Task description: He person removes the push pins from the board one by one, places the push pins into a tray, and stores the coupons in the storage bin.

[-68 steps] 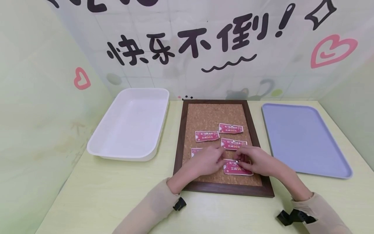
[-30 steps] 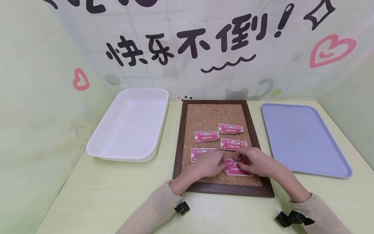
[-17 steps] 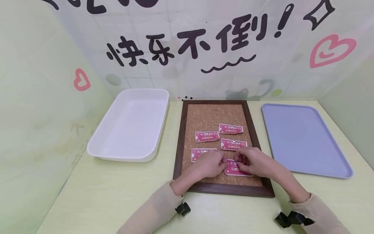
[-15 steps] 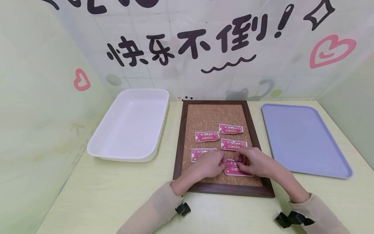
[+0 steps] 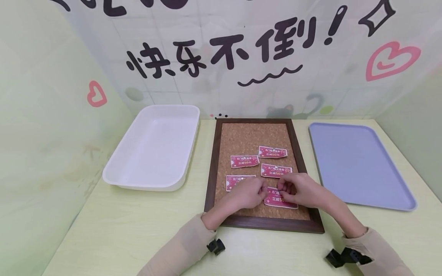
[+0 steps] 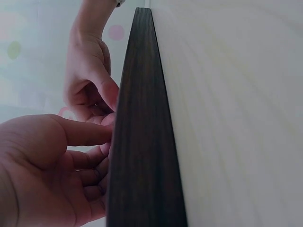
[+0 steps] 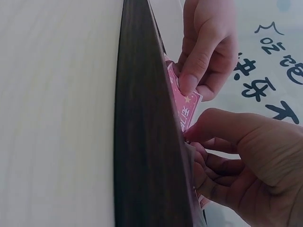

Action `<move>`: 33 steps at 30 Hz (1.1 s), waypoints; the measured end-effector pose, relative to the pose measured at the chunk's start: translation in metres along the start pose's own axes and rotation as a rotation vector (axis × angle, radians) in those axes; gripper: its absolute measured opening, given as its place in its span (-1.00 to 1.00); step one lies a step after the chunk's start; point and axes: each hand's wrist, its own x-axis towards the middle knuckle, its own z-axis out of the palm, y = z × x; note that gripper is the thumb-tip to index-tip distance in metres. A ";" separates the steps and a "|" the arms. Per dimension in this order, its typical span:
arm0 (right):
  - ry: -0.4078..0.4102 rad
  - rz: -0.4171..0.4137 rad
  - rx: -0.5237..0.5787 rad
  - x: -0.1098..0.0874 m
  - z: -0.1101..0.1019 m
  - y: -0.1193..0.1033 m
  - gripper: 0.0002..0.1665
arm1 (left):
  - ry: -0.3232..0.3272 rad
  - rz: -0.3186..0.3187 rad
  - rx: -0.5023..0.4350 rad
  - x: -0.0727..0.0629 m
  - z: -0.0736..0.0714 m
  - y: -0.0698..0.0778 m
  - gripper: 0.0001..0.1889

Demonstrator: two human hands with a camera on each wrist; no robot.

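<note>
A framed cork board (image 5: 255,134) lies on the table, bearing several pink paper coupons. The lower right coupon (image 5: 276,199) is under both hands. My left hand (image 5: 250,191) pinches its left edge; in the right wrist view that thumb lies on the starred corner of the coupon (image 7: 183,106), which stands off the cork. My right hand (image 5: 300,189) has thumb and forefinger together at the coupon's upper middle, around a small push pin (image 7: 185,138) mostly hidden by the fingertips. Above, another coupon (image 5: 276,170) bears a small shiny pin. The lower left coupon (image 5: 235,182) is partly covered by my left hand.
A deep white tray (image 5: 152,145) stands left of the board, and a flat lavender tray (image 5: 359,165) lies to its right. The dark wooden frame (image 5: 269,223) edges the cork. Behind the table rises a printed backdrop (image 5: 221,92).
Since the oldest frame, my left hand has shifted slightly and taken the coupon's left edge. My right fingertips have come onto the pin. Most recently the coupon has shifted slightly left.
</note>
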 end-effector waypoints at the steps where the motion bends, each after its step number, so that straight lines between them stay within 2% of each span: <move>1: 0.005 -0.004 0.000 0.000 0.000 0.000 -0.80 | -0.001 -0.005 -0.012 0.000 0.000 0.000 -0.79; 6: 0.054 -0.025 0.019 -0.002 -0.003 0.001 -0.78 | 0.000 -0.002 -0.044 0.000 -0.002 -0.001 -0.77; 14: 0.199 -0.110 0.021 -0.005 -0.017 -0.001 -0.71 | 0.008 0.065 -0.063 0.001 -0.012 -0.004 -0.85; 18: 0.240 -0.126 0.017 -0.006 -0.026 0.000 -0.71 | 0.035 0.099 -0.070 0.001 -0.023 -0.007 -0.85; 22: 0.278 -0.114 0.021 -0.009 -0.035 0.000 -0.68 | 0.057 0.106 -0.119 -0.002 -0.037 -0.010 -0.85; 27: 0.322 -0.131 0.023 -0.011 -0.042 0.001 -0.65 | 0.101 0.129 -0.128 -0.005 -0.054 -0.014 -0.87; 33: 0.359 -0.152 -0.006 -0.009 -0.049 0.003 -0.65 | 0.142 0.104 -0.133 -0.009 -0.069 -0.022 -0.85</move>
